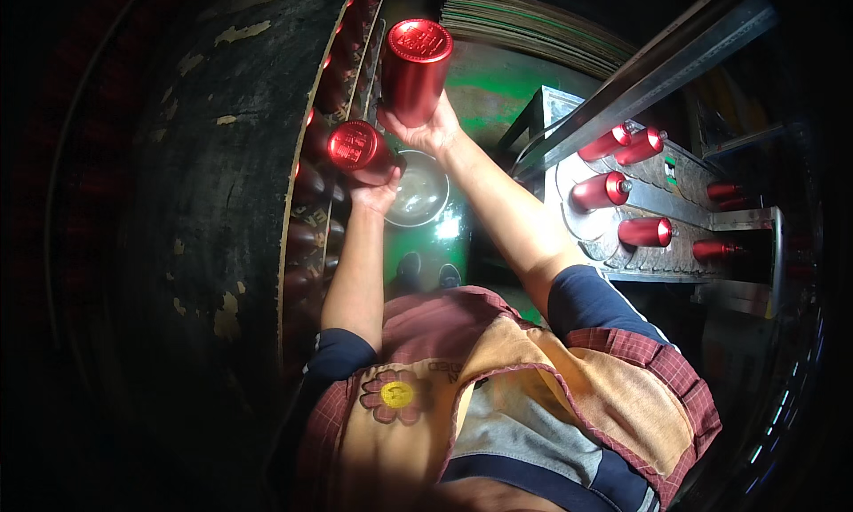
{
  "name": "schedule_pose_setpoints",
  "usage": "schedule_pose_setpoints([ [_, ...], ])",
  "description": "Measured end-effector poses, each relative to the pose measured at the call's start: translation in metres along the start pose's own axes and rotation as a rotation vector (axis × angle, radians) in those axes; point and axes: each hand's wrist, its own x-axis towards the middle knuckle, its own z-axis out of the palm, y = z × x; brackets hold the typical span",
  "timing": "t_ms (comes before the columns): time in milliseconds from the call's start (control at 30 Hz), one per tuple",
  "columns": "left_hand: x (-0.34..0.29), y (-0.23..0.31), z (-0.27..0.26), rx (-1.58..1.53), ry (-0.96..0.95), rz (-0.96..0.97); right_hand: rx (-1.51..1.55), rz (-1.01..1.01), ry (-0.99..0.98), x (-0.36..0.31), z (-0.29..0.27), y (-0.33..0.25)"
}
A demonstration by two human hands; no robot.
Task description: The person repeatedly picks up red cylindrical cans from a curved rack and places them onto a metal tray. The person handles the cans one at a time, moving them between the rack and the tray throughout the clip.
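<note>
My right hand (435, 128) grips a shiny red glass bottle (415, 81), its embossed round base turned up toward me. Lower and to the left, my left hand (378, 195) is closed around a second red bottle (359, 152), also base up. The necks of both bottles are hidden from view. Just left of them, more red bottles (313, 134) line a rack beside a dark panel. Both arms are stretched out, the right one reaching farther.
A dark panel (222, 156) with peeling paint stands at left. To the right, several red bottles (600, 192) lie on a conveyor (657, 196) behind a slanting metal beam (657, 68). A round translucent basin (422, 192) is below my hands. Stacked sheets (533, 32) lie at the back.
</note>
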Motion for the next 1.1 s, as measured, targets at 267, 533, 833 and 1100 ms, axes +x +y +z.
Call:
schedule_pose_setpoints([
  [267,0.061,0.048,-0.033,-0.11,0.101,-0.049,0.109,-0.031,-0.086,0.02,-0.021,-0.011],
  [533,0.082,0.06,-0.027,-0.112,0.006,-0.39,-0.017,-0.342,0.118,-0.086,-0.054,-0.047],
  [833,0.027,-0.015,-0.018,0.698,-0.266,-0.33,-0.219,-1.226,0.714,-0.516,-0.14,-0.103],
  [1100,-0.009,-0.232,0.095,0.87,-0.038,-0.106,-1.419,-1.496,1.785,-0.73,-0.198,-0.307],
])
